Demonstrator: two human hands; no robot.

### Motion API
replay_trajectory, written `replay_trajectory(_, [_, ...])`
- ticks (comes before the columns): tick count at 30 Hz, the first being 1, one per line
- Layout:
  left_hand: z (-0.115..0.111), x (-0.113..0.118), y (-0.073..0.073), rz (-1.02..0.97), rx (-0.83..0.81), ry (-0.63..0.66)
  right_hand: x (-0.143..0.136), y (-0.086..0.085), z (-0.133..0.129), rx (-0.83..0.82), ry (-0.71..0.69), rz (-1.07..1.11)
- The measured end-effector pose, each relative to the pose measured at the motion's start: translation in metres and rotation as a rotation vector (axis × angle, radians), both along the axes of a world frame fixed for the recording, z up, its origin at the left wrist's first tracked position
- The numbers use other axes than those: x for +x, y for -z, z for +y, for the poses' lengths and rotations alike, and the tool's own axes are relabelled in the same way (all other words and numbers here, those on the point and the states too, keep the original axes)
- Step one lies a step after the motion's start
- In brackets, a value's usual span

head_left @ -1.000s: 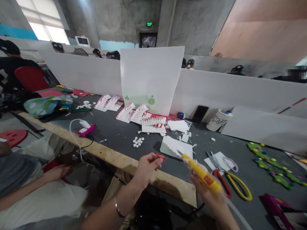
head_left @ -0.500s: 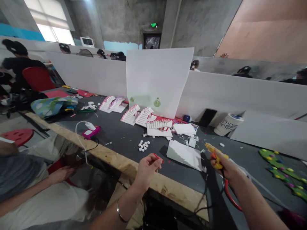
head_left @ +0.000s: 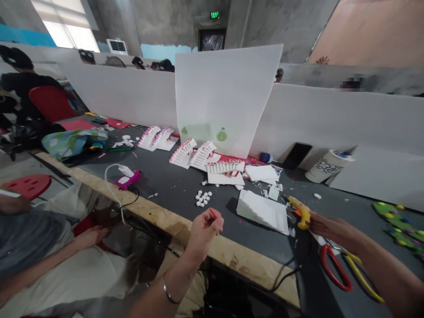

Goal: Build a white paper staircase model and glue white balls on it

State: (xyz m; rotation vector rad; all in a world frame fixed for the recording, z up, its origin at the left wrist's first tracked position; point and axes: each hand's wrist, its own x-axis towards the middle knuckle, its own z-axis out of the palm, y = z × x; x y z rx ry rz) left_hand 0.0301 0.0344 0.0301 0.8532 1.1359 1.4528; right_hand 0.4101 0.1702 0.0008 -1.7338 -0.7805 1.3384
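Note:
My left hand (head_left: 207, 229) is closed in a pinch on a small red stick (head_left: 213, 213) above the table's front edge. At the right, my right hand (head_left: 326, 227) has its fingers at the grip of a yellow glue gun (head_left: 302, 215), low over the table. Red- and yellow-handled scissors (head_left: 336, 267) lie under my right forearm. A cluster of small white balls (head_left: 203, 198) rests just beyond my left hand. Between my hands lies a white foam sheet (head_left: 265, 212) with a stepped shadow over it. Behind it stands a white stair-like model (head_left: 225, 168) with red parts.
More stepped models (head_left: 182, 153) stand behind the balls. A tall white board (head_left: 225, 97) rises at the back. Further right are a phone (head_left: 298, 155), a paper cup (head_left: 327, 166) and green dotted cutouts (head_left: 394, 223). A pink power strip (head_left: 128, 179) lies left, near a seated person (head_left: 49, 260).
The view has shifted slightly. My right hand has moved back along the glue gun's grip, and the scissors show more fully. My left hand still pinches the red stick.

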Motion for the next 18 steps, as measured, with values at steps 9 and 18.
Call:
replay_trajectory(9, [-0.005, 0.013, -0.009, 0.567, 0.135, 0.242, -0.124, -0.057, -0.092, 0.541, -0.623, -0.422])
replay_trajectory(18, [-0.011, 0.028, -0.014, 1.593, 0.458, 0.186, -0.191, -0.035, -0.130, 0.654, -0.633, -0.390])
